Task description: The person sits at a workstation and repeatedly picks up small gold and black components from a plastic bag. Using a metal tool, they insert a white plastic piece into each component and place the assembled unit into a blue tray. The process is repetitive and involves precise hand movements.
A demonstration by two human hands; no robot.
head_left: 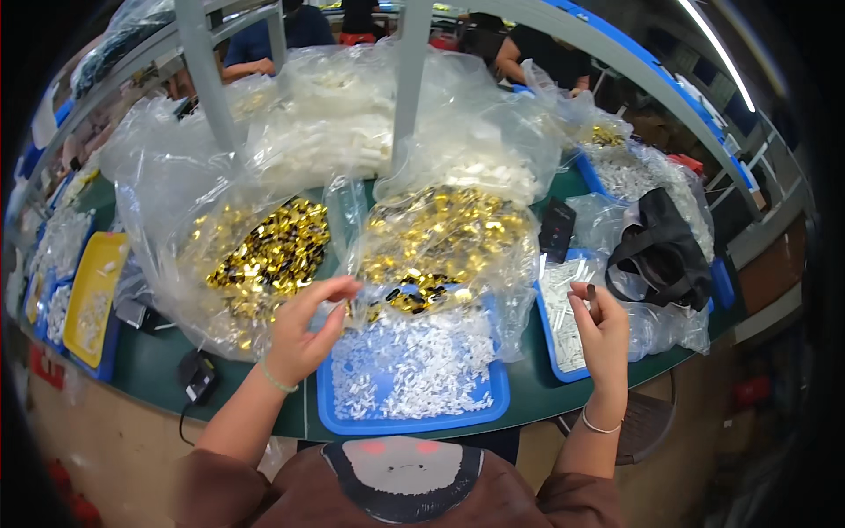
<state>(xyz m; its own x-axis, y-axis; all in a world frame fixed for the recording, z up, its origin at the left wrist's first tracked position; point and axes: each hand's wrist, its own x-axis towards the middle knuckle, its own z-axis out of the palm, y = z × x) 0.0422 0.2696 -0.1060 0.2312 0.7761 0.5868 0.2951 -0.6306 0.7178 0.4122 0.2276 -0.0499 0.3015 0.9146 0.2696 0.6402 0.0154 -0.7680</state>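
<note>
My left hand (305, 333) hovers over the left rim of a blue tray (326, 415), its thumb apart from its bent fingers and nothing visible between them. Many small white pieces (431, 370) lie loose in that tray. My right hand (605, 330) is raised above a second blue tray (556, 363) that holds white strips (563, 304). Its thumb and fingertips come together in a pinch, with a small dark spot at the fingers; what they hold is too small to name. Behind the front tray, a clear plastic bag (510, 231) spills shiny gold and black pieces (422, 295).
Another open bag holds gold pieces (277, 251) at the left. A yellow tray (86, 339), a small black device (197, 374), a black box (557, 227) and a black bag (664, 255) sit on the green table (264, 414). Grey posts (410, 79) rise behind; people sit beyond.
</note>
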